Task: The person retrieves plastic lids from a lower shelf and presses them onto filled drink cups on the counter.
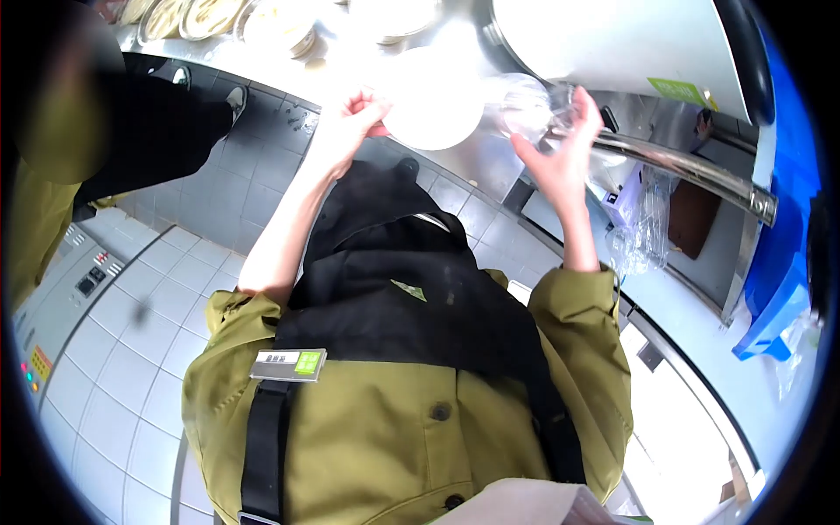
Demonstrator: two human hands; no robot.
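The left hand (348, 131) has its grip drawn in narrow, fingertips pinching the near-left rim of a white round piece (435, 99), washed out by glare, at the bench's edge. The right hand (564, 164) is spread wide, thumb and fingers either side of clear plastic (523, 102) just beside the piece; whether they touch it I cannot tell. To handle these well, pinch only the rim, keep the piece level, and close on the plastic lightly, since it looks thin enough to buckle. Keep the right wrist off the metal bar (691, 166) close by. Farther along the bench (499, 164) stand round containers (210, 16); at far left is another person's sleeve (44, 197).
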